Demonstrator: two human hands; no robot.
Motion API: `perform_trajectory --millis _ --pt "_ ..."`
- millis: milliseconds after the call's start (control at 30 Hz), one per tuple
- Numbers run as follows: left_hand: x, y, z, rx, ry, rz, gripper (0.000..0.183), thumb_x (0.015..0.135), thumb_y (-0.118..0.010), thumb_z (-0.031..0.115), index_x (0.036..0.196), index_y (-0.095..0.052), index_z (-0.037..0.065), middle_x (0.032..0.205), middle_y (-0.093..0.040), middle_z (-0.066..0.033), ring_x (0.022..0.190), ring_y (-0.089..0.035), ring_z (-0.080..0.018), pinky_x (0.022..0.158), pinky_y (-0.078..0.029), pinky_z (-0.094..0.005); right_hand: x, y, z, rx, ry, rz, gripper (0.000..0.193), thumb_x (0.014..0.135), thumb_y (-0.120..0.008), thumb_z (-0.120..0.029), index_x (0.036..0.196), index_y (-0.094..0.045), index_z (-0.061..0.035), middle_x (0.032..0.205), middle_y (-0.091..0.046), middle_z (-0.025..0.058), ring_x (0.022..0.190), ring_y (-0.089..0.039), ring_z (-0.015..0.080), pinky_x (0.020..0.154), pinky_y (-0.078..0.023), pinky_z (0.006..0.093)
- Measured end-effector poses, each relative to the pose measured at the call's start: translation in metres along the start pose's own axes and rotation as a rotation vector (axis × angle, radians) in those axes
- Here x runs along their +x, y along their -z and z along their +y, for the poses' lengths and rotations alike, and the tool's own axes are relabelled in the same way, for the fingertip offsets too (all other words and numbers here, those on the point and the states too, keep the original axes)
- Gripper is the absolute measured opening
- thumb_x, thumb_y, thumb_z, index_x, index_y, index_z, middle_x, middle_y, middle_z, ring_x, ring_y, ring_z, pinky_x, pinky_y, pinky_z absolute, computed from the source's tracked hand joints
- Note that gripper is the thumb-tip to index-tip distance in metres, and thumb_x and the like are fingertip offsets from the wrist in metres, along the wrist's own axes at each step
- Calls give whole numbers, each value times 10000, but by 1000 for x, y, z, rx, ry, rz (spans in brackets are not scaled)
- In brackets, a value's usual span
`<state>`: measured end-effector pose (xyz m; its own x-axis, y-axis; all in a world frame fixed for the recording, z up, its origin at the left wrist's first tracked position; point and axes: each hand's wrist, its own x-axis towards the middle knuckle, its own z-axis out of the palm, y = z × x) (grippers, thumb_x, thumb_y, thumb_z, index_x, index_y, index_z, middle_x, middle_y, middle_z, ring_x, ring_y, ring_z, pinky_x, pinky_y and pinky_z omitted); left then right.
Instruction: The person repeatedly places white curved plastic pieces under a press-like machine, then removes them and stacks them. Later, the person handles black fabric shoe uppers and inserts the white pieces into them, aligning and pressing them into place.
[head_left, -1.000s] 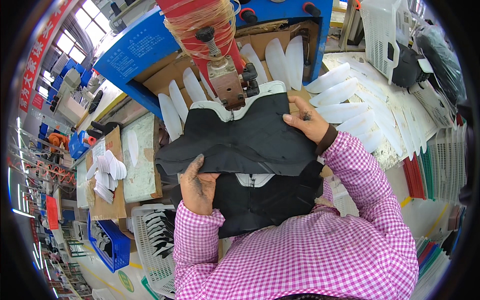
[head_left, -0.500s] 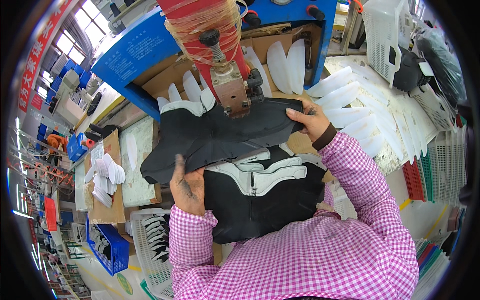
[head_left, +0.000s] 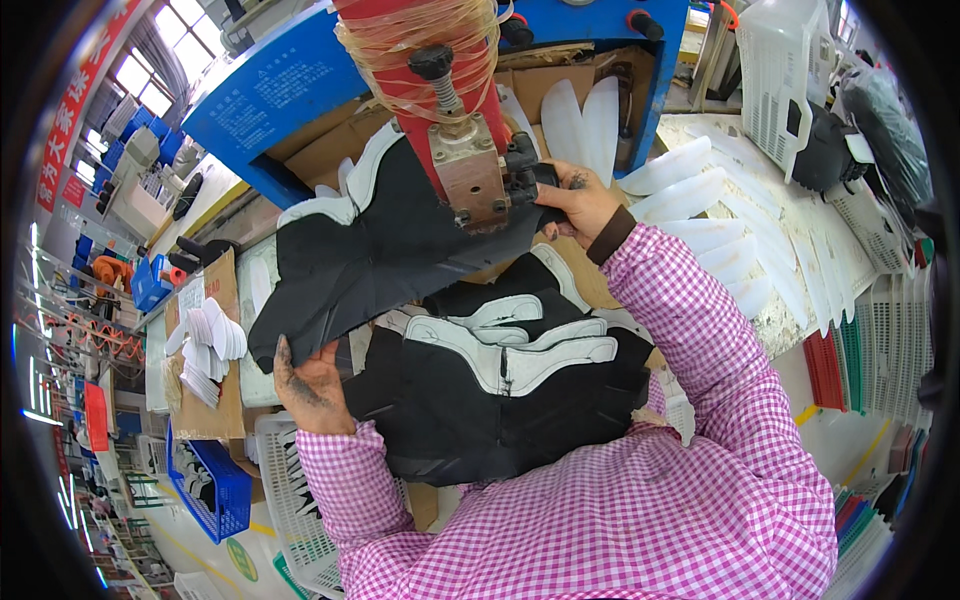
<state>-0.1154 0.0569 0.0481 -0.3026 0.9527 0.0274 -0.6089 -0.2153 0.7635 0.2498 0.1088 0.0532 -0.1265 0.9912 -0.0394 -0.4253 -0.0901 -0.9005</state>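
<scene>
A black fabric piece (head_left: 395, 225) with a white-edged curve along its far side lies under the metal head (head_left: 470, 185) of a red machine arm. My left hand (head_left: 312, 392) grips its near left corner, the thumb at the edge and the other fingers partly hidden by the cloth. Its right end is pinched in my right hand (head_left: 585, 208), close beside the metal head. Nearer to me rests a pile of similar black pieces with white trim (head_left: 500, 425), right against my checked clothing.
Behind the arm stands a blue machine housing (head_left: 270, 110). White curved sheets (head_left: 690, 200) spread over the right table; smaller white pieces (head_left: 208, 345) lie on cardboard at left. Below these are a blue basket (head_left: 225, 500) and a white basket (head_left: 290, 530).
The black piece has shifted left and turned under the metal head. My left hand moved left and slightly nearer; my right hand moved left and away, uncovering more of the pile.
</scene>
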Motion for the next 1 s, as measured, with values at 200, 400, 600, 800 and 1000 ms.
perform_trajectory --millis 200,400,600,800,1000 --pt "-22 16 7 -49 170 -52 406 863 -565 110 1236 -474 -20 1248 -538 -161 1133 -541 -289 941 -464 -443 -35 25 9 -36 -69 108 282 872 -625 -120 1101 -523 11 814 -618 78 472 -534 84 385 -420 159" --pt "-22 -2 -1 208 342 -72 410 772 -630 -22 1164 -518 -63 1142 -592 -149 1052 -587 -248 993 -424 -357 -88 68 -5 -106 -43 293 346 859 -645 -141 1143 -518 10 838 -634 75 469 -529 64 380 -415 143" --pt "-15 -66 -37 411 484 -307 573 781 -647 -52 1249 -325 -123 1062 -604 -174 1048 -591 -233 991 -421 -321 -150 115 -27 -151 88 464 316 867 -612 -122 1132 -521 24 838 -648 76 459 -528 38 348 -374 132" --pt "13 -94 -75 353 516 -307 740 753 -609 -135 1354 -186 -54 1167 -516 -165 1040 -584 -225 965 -454 -331 -155 120 -34 -153 196 544 267 876 -600 -118 1104 -543 8 837 -652 62 483 -554 46 349 -380 132" --pt "48 -47 -24 339 357 -193 366 813 -620 -51 1144 -465 -49 1075 -610 -124 1013 -604 -221 951 -466 -323 -80 80 3 -72 115 343 359 828 -686 -165 1105 -535 6 807 -620 42 546 -576 79 397 -443 163"
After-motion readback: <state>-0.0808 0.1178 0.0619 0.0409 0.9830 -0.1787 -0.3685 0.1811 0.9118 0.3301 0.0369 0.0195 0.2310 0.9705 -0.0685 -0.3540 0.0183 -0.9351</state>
